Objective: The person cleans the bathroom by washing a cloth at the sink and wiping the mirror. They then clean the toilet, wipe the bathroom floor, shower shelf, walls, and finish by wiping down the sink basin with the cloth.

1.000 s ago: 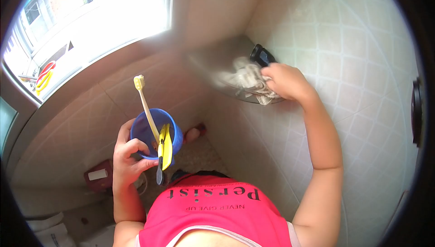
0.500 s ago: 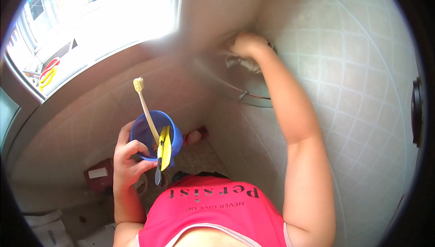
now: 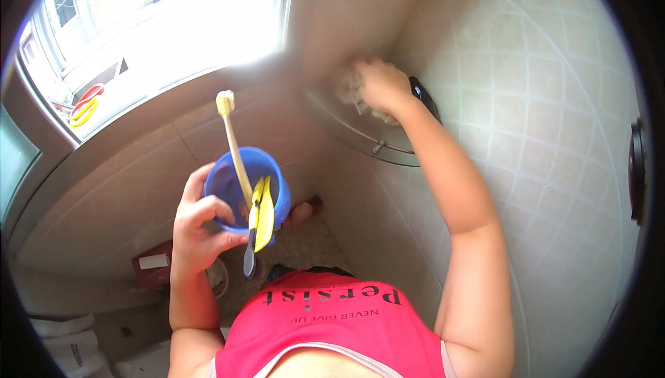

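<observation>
My left hand [image 3: 197, 222] grips a blue cup [image 3: 282, 205] by its rim and side, with the thumb below and a finger over the edge. A cream toothbrush [image 3: 236, 153] stands in the cup, bristles up. Beside it a toothbrush with a dark head [image 3: 250, 261] and a flat yellow item [image 3: 264, 225] lean over the near rim. At the upper middle, my right hand [image 3: 383, 88] is closed on a pale, crumpled cloth [image 3: 352, 94]. The cloth is against a glass corner shelf [image 3: 325, 118]; the fingertips are partly hidden.
The shelf has a metal rail [image 3: 377, 147], and a black object [image 3: 421, 94] is behind my right wrist. Tiled walls [image 3: 547, 142] meet at the corner. Red-and-yellow-handled scissors [image 3: 86, 106] lie by the bright window. A dark red box [image 3: 154, 264] is low at left.
My right hand has shifted slightly with the cloth across the shelf, and the black object behind it shows more. The cup appears a little higher and further right.
</observation>
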{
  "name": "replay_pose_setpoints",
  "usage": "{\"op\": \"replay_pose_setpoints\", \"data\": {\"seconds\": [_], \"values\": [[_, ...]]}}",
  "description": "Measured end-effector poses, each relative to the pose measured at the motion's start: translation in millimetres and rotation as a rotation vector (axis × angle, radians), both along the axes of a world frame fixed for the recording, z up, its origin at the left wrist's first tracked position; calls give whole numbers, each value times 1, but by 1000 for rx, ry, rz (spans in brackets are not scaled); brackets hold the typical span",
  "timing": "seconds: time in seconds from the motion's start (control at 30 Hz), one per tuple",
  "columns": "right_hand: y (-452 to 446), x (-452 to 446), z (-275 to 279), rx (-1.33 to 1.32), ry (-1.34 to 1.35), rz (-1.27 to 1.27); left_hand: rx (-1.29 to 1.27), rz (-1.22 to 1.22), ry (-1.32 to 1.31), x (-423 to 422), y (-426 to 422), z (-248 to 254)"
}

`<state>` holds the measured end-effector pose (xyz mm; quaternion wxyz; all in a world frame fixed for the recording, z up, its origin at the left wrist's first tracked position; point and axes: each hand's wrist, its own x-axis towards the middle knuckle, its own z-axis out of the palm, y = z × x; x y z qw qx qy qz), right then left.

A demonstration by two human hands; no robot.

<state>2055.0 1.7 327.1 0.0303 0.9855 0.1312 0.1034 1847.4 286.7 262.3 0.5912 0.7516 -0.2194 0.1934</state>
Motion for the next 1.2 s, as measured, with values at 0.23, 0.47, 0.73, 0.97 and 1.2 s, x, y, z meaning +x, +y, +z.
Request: {"op": "replay_pose_setpoints", "data": {"seconds": [0.23, 0.47, 0.73, 0.97, 1.2], "values": [[-27, -53, 32, -3, 378, 257, 47, -28, -195, 63, -40, 55], [-82, -103, 79, -13, 247, 104, 307, 90, -52, 123, -96, 89], [-160, -204, 96, 538, -41, 225, 423, 170, 142, 161, -142, 75], [-186, -254, 74, 718, -142, 33, 464, 366, -369, 122, -147, 78], [-190, -270, 78, 891, -194, 82, 788, -59, -754, 118, -254, 66]]}}
